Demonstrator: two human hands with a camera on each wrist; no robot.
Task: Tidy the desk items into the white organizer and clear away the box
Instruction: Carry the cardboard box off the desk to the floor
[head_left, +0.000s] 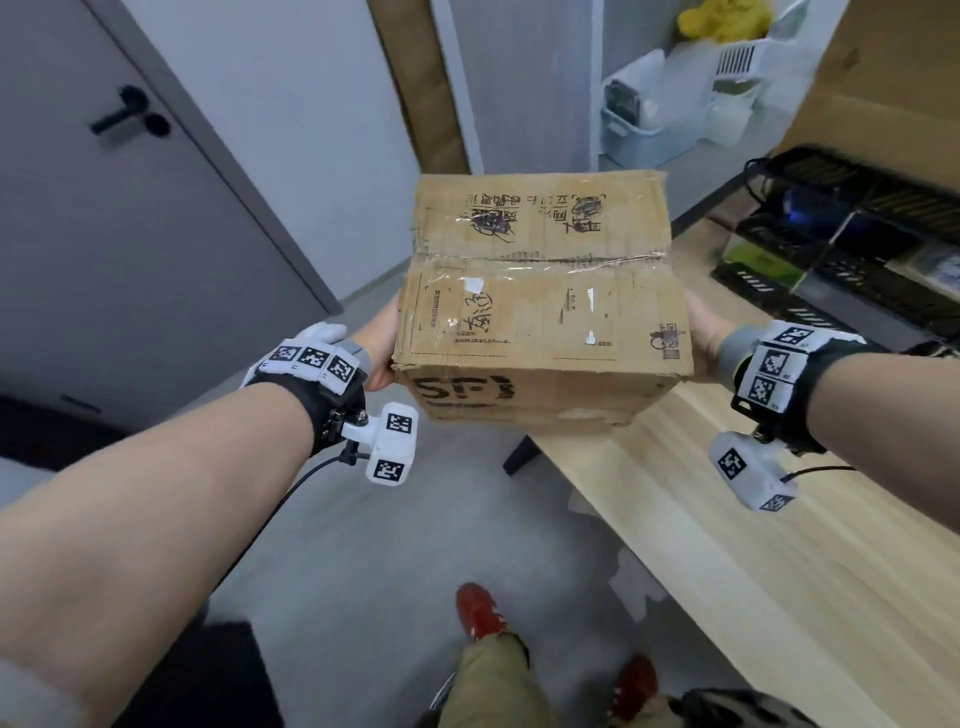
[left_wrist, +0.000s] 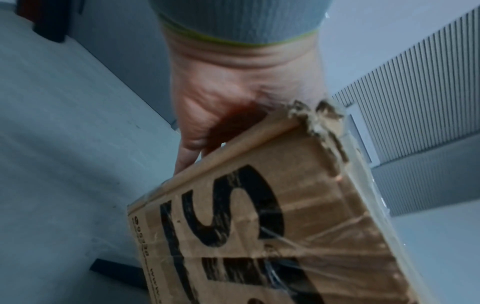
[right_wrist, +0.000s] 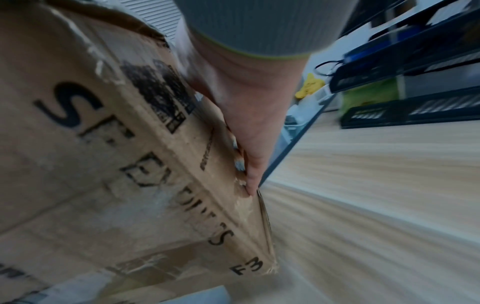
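A worn, taped cardboard box with black print hangs in the air over the desk's left end, carried between both hands. My left hand presses flat on its left side. In the left wrist view that hand lies along the box with its fingers pointing down. My right hand presses the opposite side. The right wrist view shows this hand with straight fingers against the box, reaching its lower edge. A white slatted organizer stands far back right.
The light wooden desk runs along the right, with a black mesh tray rack at its far end. A pale blue bin sits by the organizer. A grey door is on the left. My red shoes are on the grey floor below.
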